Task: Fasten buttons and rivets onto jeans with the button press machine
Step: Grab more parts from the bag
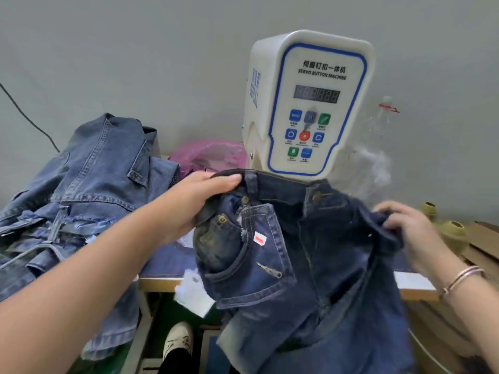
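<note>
A pair of dark blue jeans (310, 255) hangs in front of the white servo button machine (307, 103), waistband up against the machine's lower edge. My left hand (197, 201) grips the waistband at its left end, thumb over the top edge beside a belt loop. My right hand (407, 228) pinches the waistband's right side. Brass rivets (222, 218) show at the coin pocket corners and a brass button (315, 197) sits on the waistband. A small white and red sticker (259, 239) is on the front pocket. The machine's press point is hidden behind the jeans.
A heap of lighter denim garments (89, 190) covers the table's left side. A pink plastic bag (210, 155) lies behind, and clear plastic (375, 163) to the machine's right. Olive thread cones (453, 230) stand at far right. A white shoe (178, 341) shows below the table edge (162, 282).
</note>
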`<state>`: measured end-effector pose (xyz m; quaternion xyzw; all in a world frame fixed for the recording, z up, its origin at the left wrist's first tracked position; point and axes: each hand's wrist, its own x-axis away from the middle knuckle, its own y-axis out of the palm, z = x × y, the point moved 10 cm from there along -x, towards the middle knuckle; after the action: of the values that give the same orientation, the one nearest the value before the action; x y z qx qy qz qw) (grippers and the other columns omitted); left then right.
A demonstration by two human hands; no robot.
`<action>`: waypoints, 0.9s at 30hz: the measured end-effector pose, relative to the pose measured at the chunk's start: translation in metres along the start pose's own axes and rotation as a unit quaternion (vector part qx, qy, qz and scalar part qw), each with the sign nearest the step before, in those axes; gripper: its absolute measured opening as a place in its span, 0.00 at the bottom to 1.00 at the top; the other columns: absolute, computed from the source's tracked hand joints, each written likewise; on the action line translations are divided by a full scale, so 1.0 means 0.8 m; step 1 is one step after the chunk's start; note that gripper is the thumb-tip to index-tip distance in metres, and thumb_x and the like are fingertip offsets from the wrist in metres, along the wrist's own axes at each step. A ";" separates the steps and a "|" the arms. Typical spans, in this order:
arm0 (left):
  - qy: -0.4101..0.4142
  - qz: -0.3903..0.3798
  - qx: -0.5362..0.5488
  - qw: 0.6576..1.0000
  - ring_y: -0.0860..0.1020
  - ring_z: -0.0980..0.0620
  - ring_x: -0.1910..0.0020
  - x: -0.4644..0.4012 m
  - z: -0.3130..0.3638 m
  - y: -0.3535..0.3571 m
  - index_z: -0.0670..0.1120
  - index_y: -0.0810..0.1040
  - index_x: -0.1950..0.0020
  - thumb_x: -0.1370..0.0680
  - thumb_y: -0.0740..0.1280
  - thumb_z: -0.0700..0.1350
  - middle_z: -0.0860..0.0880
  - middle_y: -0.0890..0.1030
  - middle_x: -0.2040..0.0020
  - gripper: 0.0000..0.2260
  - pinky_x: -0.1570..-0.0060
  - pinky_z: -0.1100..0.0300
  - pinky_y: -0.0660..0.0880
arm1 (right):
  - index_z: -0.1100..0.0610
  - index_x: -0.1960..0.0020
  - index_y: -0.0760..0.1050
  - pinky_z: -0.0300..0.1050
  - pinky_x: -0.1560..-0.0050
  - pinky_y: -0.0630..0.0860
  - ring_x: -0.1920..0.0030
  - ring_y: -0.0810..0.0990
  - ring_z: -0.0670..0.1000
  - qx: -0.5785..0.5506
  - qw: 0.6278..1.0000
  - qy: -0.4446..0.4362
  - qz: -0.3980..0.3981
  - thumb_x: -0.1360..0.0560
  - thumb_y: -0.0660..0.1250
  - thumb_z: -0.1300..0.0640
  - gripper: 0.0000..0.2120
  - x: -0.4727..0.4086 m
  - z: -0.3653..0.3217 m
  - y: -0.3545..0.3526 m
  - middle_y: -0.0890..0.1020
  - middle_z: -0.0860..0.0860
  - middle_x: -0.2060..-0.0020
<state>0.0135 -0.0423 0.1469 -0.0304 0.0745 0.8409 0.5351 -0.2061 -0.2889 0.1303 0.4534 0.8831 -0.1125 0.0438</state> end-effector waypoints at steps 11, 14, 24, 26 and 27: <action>-0.065 -0.110 -0.200 0.971 0.82 0.58 0.51 -0.018 0.007 0.078 0.50 0.83 0.52 0.25 0.70 0.51 0.55 0.85 0.52 0.06 0.46 0.64 0.75 | 0.44 0.42 0.69 0.28 0.44 0.68 0.41 0.74 0.39 0.101 0.950 -0.247 -0.165 0.25 0.67 0.49 0.13 0.114 -0.089 0.174 0.77 0.36 0.46; -0.025 -0.115 -0.240 0.964 0.77 0.60 0.62 -0.022 0.007 0.086 0.52 0.78 0.63 0.27 0.70 0.54 0.57 0.80 0.63 0.09 0.58 0.68 0.72 | 0.46 0.46 0.76 0.29 0.49 0.72 0.48 0.78 0.35 0.011 0.967 -0.084 -0.240 0.29 0.66 0.46 0.12 0.108 -0.056 0.203 0.81 0.34 0.49; 0.255 -0.021 -0.380 0.889 0.75 0.60 0.54 0.061 -0.036 0.072 0.50 0.75 0.48 0.25 0.64 0.44 0.58 0.77 0.53 0.07 0.53 0.69 0.70 | 0.60 0.44 0.82 0.54 0.52 0.80 0.48 0.82 0.60 -0.397 0.889 0.189 -0.124 0.30 0.67 0.49 0.21 0.091 0.025 0.164 0.82 0.61 0.47; 0.205 -0.039 -0.398 0.894 0.75 0.62 0.47 0.063 -0.064 0.075 0.52 0.75 0.43 0.25 0.64 0.50 0.61 0.76 0.47 0.11 0.47 0.66 0.71 | 0.60 0.47 0.83 0.54 0.50 0.80 0.46 0.82 0.60 -0.393 0.888 0.197 -0.133 0.29 0.66 0.47 0.20 0.093 0.030 0.168 0.82 0.61 0.46; 0.198 -0.035 -0.411 0.889 0.74 0.62 0.45 0.063 -0.070 0.075 0.52 0.75 0.42 0.24 0.63 0.53 0.61 0.75 0.46 0.13 0.45 0.65 0.70 | 0.60 0.48 0.83 0.54 0.51 0.80 0.46 0.82 0.60 -0.392 0.887 0.201 -0.142 0.29 0.66 0.47 0.20 0.094 0.032 0.170 0.82 0.61 0.46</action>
<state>-0.0633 -0.0310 0.0909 -0.4158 -0.1744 0.7538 0.4780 -0.1404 -0.1585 0.0699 0.2816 0.9004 0.3308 0.0233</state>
